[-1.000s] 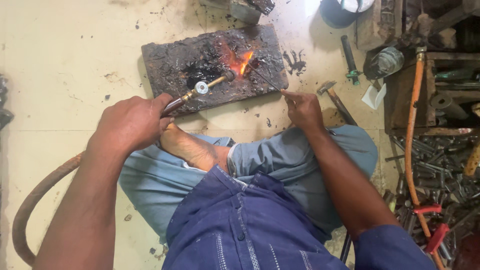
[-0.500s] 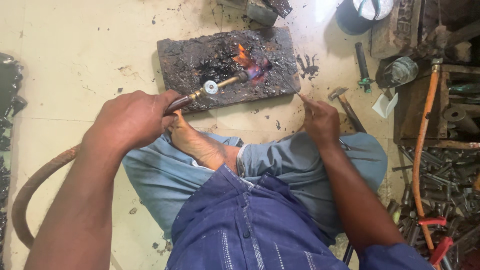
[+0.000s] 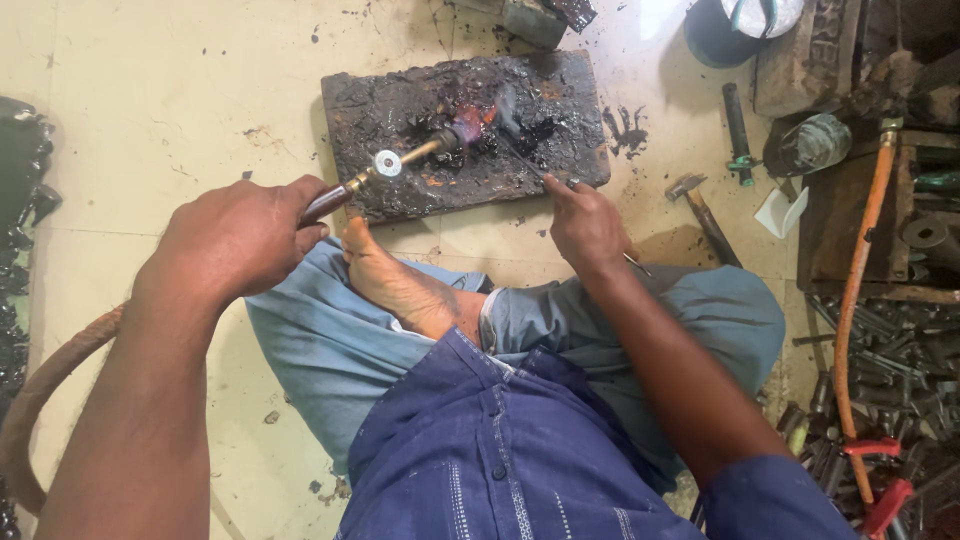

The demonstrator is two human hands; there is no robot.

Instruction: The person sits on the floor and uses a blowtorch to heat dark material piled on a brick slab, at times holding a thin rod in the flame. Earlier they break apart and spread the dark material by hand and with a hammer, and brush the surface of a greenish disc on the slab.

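My left hand (image 3: 235, 240) is closed around the handle of the gas torch (image 3: 400, 165), whose tip points forward from it at the small glowing piece (image 3: 470, 122) on the charred board (image 3: 400, 100). My right hand (image 3: 585, 225) pinches a thin metal rod (image 3: 530, 160), reaching ahead-left to the same piece. I think it is best to keep the flame steady on the joint and the rod tip just beside it, away from my bare foot (image 3: 395, 280).

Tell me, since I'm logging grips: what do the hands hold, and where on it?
The left hand grips a torch by its handle end. The right hand pinches a thin rod near its back end.
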